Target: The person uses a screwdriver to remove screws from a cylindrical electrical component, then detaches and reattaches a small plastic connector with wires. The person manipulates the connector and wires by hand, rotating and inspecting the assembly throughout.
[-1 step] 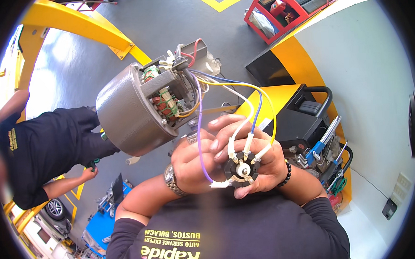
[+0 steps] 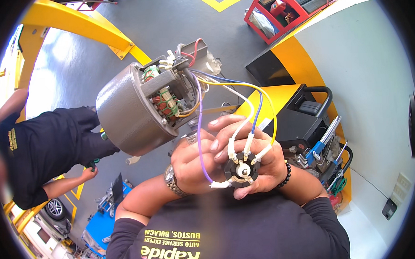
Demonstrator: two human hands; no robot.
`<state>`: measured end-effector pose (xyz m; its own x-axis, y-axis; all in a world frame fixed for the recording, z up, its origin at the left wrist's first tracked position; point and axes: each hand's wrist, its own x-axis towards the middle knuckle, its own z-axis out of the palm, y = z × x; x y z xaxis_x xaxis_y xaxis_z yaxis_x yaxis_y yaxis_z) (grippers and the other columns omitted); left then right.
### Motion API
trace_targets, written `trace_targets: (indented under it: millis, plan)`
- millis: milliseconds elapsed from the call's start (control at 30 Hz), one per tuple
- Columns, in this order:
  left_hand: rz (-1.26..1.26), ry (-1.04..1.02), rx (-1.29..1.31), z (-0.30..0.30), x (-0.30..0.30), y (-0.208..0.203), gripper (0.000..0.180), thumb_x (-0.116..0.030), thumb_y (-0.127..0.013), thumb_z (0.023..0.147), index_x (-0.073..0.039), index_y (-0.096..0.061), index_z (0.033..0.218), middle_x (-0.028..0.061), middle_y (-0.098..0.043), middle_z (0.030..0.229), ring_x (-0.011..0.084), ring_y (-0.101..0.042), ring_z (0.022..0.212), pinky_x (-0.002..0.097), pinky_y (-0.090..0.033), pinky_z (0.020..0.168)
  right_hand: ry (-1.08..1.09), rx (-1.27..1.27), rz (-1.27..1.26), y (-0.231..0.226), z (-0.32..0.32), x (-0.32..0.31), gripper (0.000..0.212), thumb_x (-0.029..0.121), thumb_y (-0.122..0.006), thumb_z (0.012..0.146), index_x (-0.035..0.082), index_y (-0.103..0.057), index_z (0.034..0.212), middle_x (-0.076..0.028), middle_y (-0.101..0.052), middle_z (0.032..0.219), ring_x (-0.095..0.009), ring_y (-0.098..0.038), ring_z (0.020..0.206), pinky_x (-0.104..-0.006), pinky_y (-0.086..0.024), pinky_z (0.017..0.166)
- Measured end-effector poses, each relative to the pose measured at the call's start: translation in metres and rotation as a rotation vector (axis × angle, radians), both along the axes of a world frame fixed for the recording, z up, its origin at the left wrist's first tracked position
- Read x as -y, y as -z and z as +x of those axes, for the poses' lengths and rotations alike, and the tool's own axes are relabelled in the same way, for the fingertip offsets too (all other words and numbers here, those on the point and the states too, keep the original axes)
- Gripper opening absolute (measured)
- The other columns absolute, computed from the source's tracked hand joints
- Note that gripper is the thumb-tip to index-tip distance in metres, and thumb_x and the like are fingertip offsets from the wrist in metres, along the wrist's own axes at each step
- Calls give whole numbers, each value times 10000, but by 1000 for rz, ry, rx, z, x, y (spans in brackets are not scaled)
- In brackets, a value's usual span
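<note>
In my right hand (image 2: 268, 161), with a beaded bracelet at the wrist, is a round black rotary switch (image 2: 239, 178) with a white centre and metal terminals. Its fingers and thumb close around the rim. White, blue and yellow wires are plugged onto its top side, and a purple wire (image 2: 199, 125) onto its lower left. My left hand (image 2: 195, 164), with a metal watch, is curled beside the switch, its fingertips hidden behind that wire and my right fingers. All these wires run up to a grey electric motor (image 2: 129, 109), its copper windings showing at the open end.
At the left stands another person (image 2: 57, 148) in dark clothes. A yellow lift post arm (image 2: 75, 20) reaches in at upper left. A red tool cart (image 2: 276, 17) is at upper right, a black and yellow machine (image 2: 289, 126) with hex keys (image 2: 324, 139) at right, beside a white wall (image 2: 371, 101).
</note>
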<state>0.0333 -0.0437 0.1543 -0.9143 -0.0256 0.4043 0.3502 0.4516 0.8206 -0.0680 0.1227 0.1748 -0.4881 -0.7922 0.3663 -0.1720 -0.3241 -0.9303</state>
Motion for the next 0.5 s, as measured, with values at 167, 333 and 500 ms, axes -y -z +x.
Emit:
trace_targets:
  millis: [167,333,500]
  plan:
    - [-19,62,-53,2,11,-10,353,-68,-835,599,-66,-717,932,83,-691,951,282,-690,930,396,-568,800,39,-26,-8,-3,4,5,626,444,-872,771,38,-634,1184,-150,-631,1180,-420,-534,1265,-574,-421,1054]
    - [-37,34,-46,2,12,-13,352,-70,-832,593,-65,-719,926,81,-688,930,282,-690,917,395,-565,799,38,-48,-24,-4,2,9,618,424,-878,767,36,-633,1181,-163,-631,1177,-423,-547,1253,-582,-430,1049]
    - [-16,-35,-87,-5,6,-8,353,-56,-846,558,-25,-708,881,95,-660,826,264,-654,691,362,-553,611,27,-56,-23,-6,-3,11,631,372,-895,747,18,-629,1197,-183,-618,1191,-410,-550,1244,-557,-437,1050]
